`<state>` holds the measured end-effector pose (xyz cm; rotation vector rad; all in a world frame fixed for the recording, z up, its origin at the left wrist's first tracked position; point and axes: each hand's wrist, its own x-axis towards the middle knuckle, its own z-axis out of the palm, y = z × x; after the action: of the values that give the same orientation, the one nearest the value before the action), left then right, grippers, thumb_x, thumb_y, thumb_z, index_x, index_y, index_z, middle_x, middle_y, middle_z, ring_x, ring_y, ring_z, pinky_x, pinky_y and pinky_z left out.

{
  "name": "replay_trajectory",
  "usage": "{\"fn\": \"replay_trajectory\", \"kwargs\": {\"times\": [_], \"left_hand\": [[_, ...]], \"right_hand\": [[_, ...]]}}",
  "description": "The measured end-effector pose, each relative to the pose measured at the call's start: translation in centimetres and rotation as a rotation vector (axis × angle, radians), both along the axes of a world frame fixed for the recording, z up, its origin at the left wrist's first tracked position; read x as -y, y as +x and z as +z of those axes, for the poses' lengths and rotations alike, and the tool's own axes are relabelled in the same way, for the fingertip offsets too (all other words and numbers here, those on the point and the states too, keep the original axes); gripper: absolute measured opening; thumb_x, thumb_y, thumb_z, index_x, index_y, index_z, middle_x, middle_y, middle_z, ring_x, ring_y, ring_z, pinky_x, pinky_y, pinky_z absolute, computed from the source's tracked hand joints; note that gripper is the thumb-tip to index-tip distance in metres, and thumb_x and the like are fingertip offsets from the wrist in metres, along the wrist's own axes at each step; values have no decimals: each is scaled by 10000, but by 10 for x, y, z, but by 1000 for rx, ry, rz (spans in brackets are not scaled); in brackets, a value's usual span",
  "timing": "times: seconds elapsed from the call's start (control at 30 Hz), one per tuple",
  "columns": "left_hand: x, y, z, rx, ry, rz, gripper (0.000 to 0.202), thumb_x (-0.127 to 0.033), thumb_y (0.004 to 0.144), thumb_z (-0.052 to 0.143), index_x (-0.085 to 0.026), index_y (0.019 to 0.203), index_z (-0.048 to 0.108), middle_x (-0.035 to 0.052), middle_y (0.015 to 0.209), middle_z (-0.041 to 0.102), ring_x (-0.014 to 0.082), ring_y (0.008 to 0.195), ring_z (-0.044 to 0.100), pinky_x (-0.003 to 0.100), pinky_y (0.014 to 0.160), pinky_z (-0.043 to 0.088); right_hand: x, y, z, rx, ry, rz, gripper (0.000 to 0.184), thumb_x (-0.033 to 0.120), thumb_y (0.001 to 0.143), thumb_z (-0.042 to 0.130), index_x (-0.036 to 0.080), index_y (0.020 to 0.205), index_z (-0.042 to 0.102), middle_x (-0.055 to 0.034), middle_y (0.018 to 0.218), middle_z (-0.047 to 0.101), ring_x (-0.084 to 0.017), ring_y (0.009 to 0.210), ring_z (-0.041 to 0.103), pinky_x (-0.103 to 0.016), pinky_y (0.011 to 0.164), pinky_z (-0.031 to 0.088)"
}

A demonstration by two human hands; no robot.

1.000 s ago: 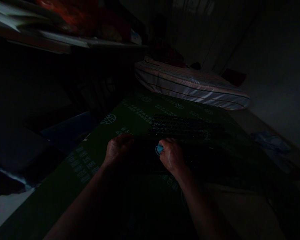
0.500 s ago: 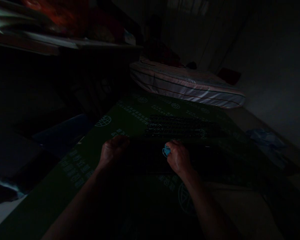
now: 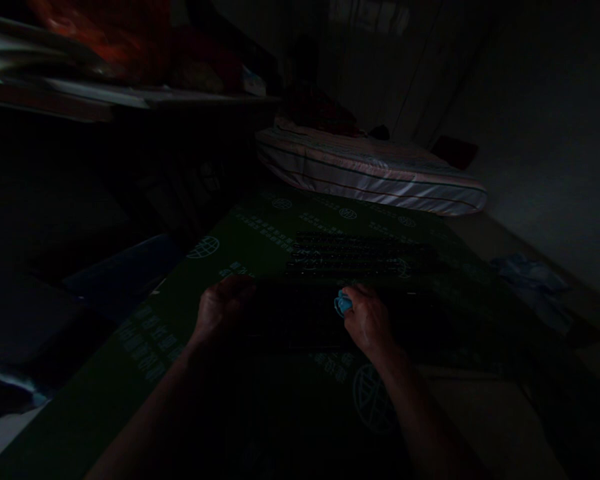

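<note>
Left fingers (image 3: 241, 287): curled closed on the left end of a dark panel (image 3: 300, 320), apparently gripping its edge.
Right fingers (image 3: 354, 295): closed round a small blue item (image 3: 343, 304), perhaps a cloth, over the panel.
Panel position: flat on the green counter (image 3: 100, 407); possibly a keyboard, too dim to be sure.
Step in hand: seemingly steadying with the left, rubbing with the right.
Next move: likely calls for a firm left hold and light, even pressure through the blue item.
Slatted piece (image 3: 340, 248): resting just beyond the panel, letting print show through.
Counter print: pale globe emblems (image 3: 203, 247), rows of Chinese-looking characters too dim to read; no brand legible.
Farther out: striped mattress (image 3: 370, 177).
</note>
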<state>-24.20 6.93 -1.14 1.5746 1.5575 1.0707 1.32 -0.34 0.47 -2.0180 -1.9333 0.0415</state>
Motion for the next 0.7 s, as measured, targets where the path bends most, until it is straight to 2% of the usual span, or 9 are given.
{"fn": "replay_trajectory", "kwargs": {"times": [0.1, 0.23, 0.4, 0.53, 0.7], "left_hand": [[-4, -3, -7, -20, 12, 3, 375, -470, 633, 604, -197, 887, 646, 29, 863, 681, 234, 827, 621, 288, 694, 490], [-10, -7, -13, -63, 45, -9, 379, -481, 641, 598, -203, 895, 649, 28, 872, 677, 230, 821, 621, 290, 708, 489], [-6, -4, -4, -63, 35, -3, 387, -471, 626, 597, -192, 890, 645, 41, 873, 677, 244, 846, 617, 289, 702, 489], [-3, -1, 1, -58, 5, 28, 369, -461, 624, 592, -202, 882, 643, 36, 880, 676, 244, 843, 617, 290, 693, 492], [-4, -3, -1, -112, 23, 23, 370, -474, 627, 591, -210, 880, 649, 35, 888, 680, 244, 827, 622, 296, 697, 495]], "right_hand": [[2, -3, -7, -8, 43, -6, 348, 57, 717, 462, 167, 1013, 609, -85, 1004, 597, -201, 978, 489, -298, 869, 357], [2, -9, -7, 9, 50, 16, 318, 24, 692, 454, 168, 923, 619, -83, 977, 595, -206, 950, 477, -308, 860, 355], [-4, -26, -1, 42, 17, 66, 271, 26, 699, 451, 161, 868, 615, -97, 918, 596, -214, 894, 469, -327, 824, 354], [-11, -38, 4, 13, 17, 175, 266, 44, 716, 446, 170, 879, 615, -85, 913, 597, -201, 882, 476, -315, 815, 350], [-13, -23, 11, 41, -7, 165, 252, 44, 704, 452, 177, 847, 612, -67, 877, 607, -188, 860, 496, -290, 788, 356]]}}
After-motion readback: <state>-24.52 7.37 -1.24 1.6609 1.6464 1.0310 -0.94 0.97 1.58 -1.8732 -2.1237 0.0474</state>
